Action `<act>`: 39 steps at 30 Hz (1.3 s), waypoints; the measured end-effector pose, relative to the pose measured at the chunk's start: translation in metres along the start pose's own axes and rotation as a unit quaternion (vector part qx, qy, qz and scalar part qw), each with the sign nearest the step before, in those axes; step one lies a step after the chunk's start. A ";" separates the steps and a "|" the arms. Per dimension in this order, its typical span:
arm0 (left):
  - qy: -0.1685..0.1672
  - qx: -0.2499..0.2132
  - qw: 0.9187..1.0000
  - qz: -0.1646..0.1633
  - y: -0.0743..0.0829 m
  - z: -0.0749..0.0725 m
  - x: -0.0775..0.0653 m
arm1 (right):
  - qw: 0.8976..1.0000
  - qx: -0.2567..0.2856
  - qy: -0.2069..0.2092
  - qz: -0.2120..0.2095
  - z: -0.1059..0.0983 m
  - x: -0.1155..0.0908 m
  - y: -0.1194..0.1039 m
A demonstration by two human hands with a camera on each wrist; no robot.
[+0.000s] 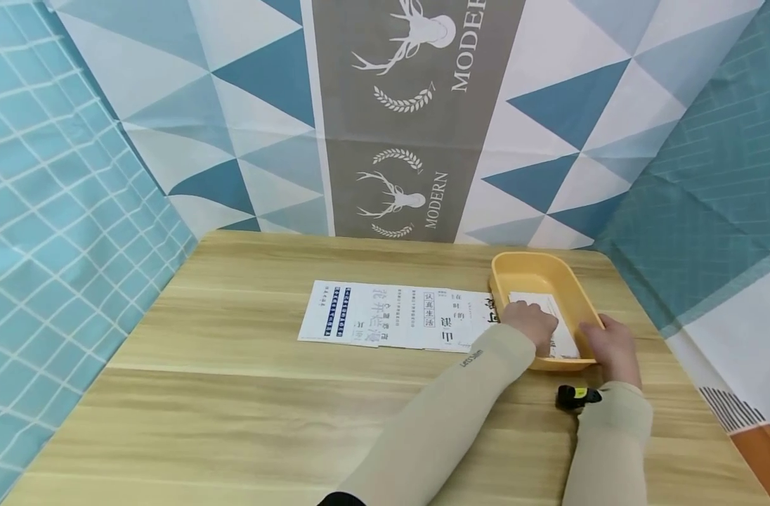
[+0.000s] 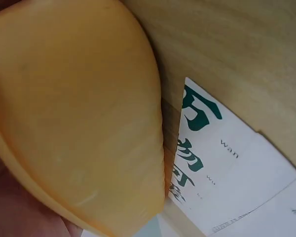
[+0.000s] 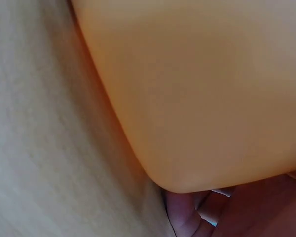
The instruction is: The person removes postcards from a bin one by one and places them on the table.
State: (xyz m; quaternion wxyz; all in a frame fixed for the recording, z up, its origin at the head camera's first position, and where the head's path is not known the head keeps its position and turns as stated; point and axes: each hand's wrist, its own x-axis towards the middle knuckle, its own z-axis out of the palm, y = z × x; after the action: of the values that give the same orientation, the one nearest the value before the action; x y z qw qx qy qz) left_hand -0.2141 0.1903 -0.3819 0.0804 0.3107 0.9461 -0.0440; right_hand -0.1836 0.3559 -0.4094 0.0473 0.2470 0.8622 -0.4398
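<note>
A yellow plastic tray [image 1: 539, 264] rests near the table's right back corner, its outer wall filling much of both wrist views. My right hand [image 1: 617, 349] grips its right rim near the front corner; in the right wrist view, some fingers [image 3: 180, 210] curl beneath that corner. My left hand [image 1: 532, 326] reaches over the left rim, fingers down at a white printed card [image 1: 558, 325] inside. Its fingertips are hidden, so I cannot tell whether they pinch the card. Left of the tray, a row of overlapping white cards [image 1: 397, 316] carries printed characters; its near end shows green lettering [image 2: 200, 116].
The wooden table [image 1: 233, 414] extends left and toward me. A patterned cloth [image 1: 265, 105] hangs along the back edge, with blue checked cloth [image 1: 62, 211] at the left. A small black and yellow object [image 1: 577, 397] sits at my right wrist.
</note>
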 end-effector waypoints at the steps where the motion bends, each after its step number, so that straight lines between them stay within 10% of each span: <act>1: -0.001 0.004 1.000 0.002 0.000 0.000 0.001 | 1.000 -0.002 0.001 -0.003 0.001 0.000 0.000; 12: 0.007 0.008 0.999 0.051 -0.009 0.005 0.005 | 1.000 -0.006 -0.001 -0.005 0.002 -0.002 -0.001; 26: 0.159 -0.109 0.965 0.177 -0.026 0.020 0.005 | 1.000 0.015 -0.010 0.006 0.002 -0.003 -0.001; 39: 0.173 -0.076 0.966 0.175 -0.023 0.021 0.006 | 1.000 0.004 -0.010 0.006 0.001 -0.001 -0.002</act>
State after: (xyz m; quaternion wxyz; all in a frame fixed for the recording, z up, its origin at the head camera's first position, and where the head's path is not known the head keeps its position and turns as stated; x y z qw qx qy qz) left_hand -0.2298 0.1722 -0.4026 -0.0543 0.4669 0.8773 0.0970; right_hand -0.1840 0.3543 -0.4084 0.0577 0.2478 0.8585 -0.4451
